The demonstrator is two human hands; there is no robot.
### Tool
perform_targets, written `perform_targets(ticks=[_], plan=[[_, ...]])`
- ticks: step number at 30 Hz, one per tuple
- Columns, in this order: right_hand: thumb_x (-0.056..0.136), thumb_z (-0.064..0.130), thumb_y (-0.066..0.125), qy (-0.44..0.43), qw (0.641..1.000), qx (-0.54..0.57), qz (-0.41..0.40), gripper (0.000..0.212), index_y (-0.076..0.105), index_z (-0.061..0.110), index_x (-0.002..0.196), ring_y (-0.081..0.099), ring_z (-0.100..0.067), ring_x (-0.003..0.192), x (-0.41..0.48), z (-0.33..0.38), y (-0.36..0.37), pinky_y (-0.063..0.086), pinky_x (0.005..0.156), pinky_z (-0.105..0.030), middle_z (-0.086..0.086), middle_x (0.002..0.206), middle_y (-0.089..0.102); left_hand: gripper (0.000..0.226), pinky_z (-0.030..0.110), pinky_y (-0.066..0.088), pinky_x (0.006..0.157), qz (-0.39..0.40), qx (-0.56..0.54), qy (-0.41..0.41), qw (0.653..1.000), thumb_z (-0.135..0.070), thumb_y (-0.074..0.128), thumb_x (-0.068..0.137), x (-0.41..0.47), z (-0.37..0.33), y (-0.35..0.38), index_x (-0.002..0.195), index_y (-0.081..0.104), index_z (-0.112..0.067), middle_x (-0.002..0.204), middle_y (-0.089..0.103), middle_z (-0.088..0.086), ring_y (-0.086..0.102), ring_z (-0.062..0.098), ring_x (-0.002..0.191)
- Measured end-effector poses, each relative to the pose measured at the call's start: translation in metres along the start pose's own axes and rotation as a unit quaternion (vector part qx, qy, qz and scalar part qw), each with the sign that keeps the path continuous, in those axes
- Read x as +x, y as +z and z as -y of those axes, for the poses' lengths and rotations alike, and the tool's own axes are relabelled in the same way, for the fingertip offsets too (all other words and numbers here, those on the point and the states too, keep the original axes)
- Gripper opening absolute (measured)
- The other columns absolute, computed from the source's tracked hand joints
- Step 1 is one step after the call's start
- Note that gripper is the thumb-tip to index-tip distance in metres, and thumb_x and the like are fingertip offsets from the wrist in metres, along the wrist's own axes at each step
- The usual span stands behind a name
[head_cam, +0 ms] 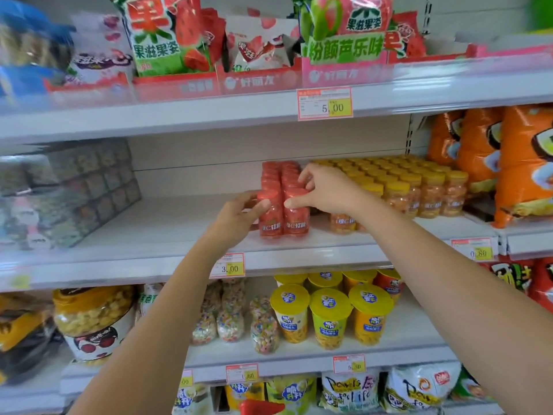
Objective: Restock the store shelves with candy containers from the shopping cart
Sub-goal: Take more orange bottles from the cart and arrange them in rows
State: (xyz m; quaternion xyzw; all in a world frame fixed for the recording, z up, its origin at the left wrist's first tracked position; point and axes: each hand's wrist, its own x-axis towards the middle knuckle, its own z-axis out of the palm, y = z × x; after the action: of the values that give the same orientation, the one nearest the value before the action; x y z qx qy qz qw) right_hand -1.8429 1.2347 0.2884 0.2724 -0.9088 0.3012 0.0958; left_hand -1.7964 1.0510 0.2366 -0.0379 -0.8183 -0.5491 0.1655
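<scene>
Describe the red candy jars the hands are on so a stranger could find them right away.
Find the middle shelf, under the 5.00 price tag. Left of the big block of yellow-lidded jars stand two rows of red candy jars, with the left hand and right hand on the front pair. Only these have red lids and red contents.

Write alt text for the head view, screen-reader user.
Both bare hands, left hand and right hand, grip a block of red-lidded candy jars on the middle shelf, beside rows of yellow-lidded jars. Snack bags fill the shelf above; yellow cups stand below.
</scene>
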Motion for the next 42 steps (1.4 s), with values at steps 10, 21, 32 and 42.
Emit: perform_targets(ticks=[10,21,32,42], plan=[[0.082,0.036,0.071,0.087,0.993,-0.005,-0.08,0.054,0.046,0.007,0.121,0.059,-0.029,0.104,-0.029,-0.013,0.052,0.048,0.079,-0.036,-0.011,0.113,0.061,0.03,0.037,0.052,0.085,0.0,0.142,-0.044,0.989,-0.034,0.082,0.069,0.002,0.007,-0.008,0.091,0.065,-0.022,0.088,0.069,-0.002,0.065,0.017,0.083],[0.089,0.035,0.062,0.079,0.995,0.008,-0.06,0.044,0.05,0.013,0.126,0.059,-0.027,0.107,-0.021,-0.022,0.062,0.05,0.086,-0.038,-0.006,0.118,0.063,0.033,0.018,0.044,0.065,-0.022,0.16,-0.03,0.986,-0.024,0.083,0.069,0.001,0.005,-0.002,0.094,0.062,-0.02,0.084,0.066,-0.008,0.061,0.005,0.076],[0.089,0.032,0.063,0.08,0.994,0.07,-0.007,0.04,0.057,0.012,0.123,0.058,-0.025,0.109,-0.024,-0.02,0.05,0.047,0.086,-0.033,-0.005,0.117,0.064,0.044,0.027,0.046,0.081,-0.055,0.224,-0.03,0.973,-0.026,0.079,0.075,-0.007,0.006,0.004,0.114,0.063,-0.012,0.1,0.067,0.002,0.064,0.021,0.096],[0.087,0.033,0.066,0.005,0.987,0.149,-0.066,0.015,0.061,0.02,0.085,0.053,-0.002,0.067,-0.154,-0.053,0.046,0.04,0.059,-0.012,0.011,0.077,0.06,0.036,0.015,0.04,0.053,-0.006,0.119,0.028,0.992,-0.033,0.057,0.091,-0.159,0.016,0.081,0.067,0.067,-0.009,0.059,0.065,-0.009,0.054,0.001,0.053]])
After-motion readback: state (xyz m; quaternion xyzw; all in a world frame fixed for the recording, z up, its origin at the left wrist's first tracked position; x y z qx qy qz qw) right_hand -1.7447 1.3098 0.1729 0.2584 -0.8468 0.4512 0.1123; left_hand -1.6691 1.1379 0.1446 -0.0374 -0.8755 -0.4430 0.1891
